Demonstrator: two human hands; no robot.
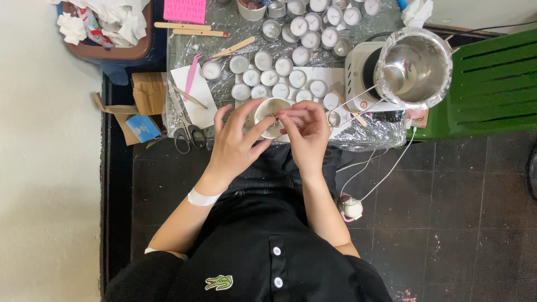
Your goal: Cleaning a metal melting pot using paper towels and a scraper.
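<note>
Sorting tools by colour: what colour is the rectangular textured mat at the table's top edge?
Pink rectangular textured mat, clearest in the head view.

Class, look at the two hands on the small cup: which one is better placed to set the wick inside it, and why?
Probably the right hand: its fingertips pinch over the cup's open mouth, while the left hand wraps the cup's side, steadying it.

Both hands [268, 137] hold a small round cup [270, 112].

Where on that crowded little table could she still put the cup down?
Little room. The white paper between the scissors and the tealight cups has a bare patch. The cups fill the middle and back. Right, the metal pot on its hotplate takes the corner. Both hands, left hand and right hand, hold the small cup at the front edge.
</note>
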